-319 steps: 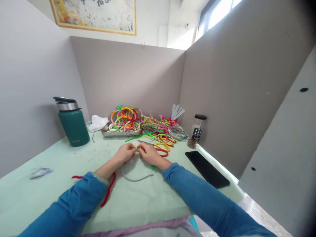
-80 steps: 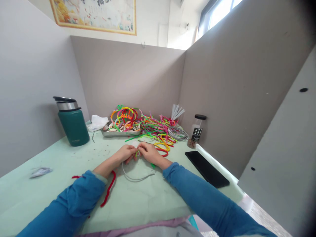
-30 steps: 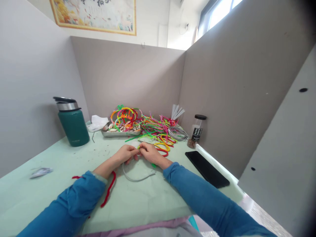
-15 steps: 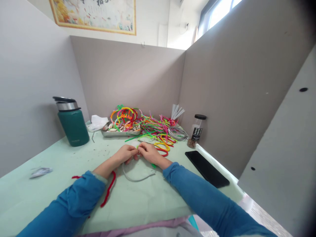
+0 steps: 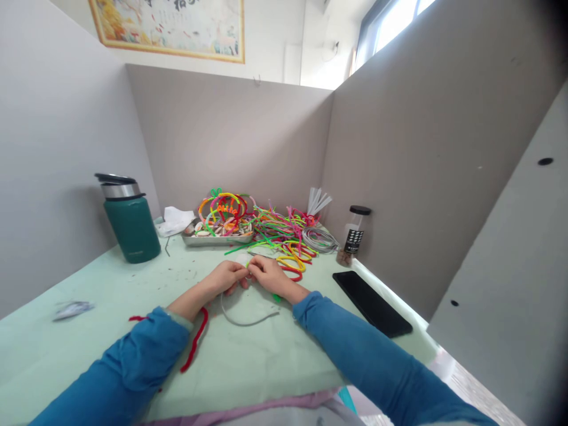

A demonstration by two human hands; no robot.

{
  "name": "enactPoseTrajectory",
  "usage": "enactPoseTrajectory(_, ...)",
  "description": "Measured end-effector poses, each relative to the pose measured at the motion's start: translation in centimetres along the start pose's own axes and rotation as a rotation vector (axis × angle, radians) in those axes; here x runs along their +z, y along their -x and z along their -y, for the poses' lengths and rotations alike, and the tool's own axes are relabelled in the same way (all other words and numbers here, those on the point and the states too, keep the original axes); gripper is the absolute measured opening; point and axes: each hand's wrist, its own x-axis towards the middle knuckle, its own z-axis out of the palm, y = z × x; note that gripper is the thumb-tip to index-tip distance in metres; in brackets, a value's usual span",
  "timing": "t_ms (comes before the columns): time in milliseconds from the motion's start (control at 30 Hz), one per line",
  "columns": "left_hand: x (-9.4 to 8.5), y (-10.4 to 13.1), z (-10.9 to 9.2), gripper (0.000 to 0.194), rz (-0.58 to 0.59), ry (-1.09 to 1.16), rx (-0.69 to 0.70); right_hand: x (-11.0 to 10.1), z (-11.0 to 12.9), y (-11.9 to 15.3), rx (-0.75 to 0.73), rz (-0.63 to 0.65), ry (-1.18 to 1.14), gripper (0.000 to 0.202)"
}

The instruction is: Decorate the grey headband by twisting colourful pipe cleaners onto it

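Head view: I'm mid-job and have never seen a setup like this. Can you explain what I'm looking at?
There is no machine here. The camera sits on a person's head, looking forward and down at their own bare hands.

The left hand and right hand meet over a pale green table. Their fingertips pinch a small yellow-green bit, mostly hidden. A grey cord curves out below the hands; whether it is held too, I can't tell.

Behind the hands are a metal tray of small pieces, a pile of bright strips and a grey coil. A green bottle stands at left; a jar and a phone are at right.
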Motion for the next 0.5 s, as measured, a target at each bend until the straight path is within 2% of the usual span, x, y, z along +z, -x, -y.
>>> enactPoseTrajectory(500, 0.07, 0.11, -0.18, 0.045, 0.005, -0.024, -0.005, -0.08, 0.05, -0.06, -0.004, 0.008, 0.027, 0.014)
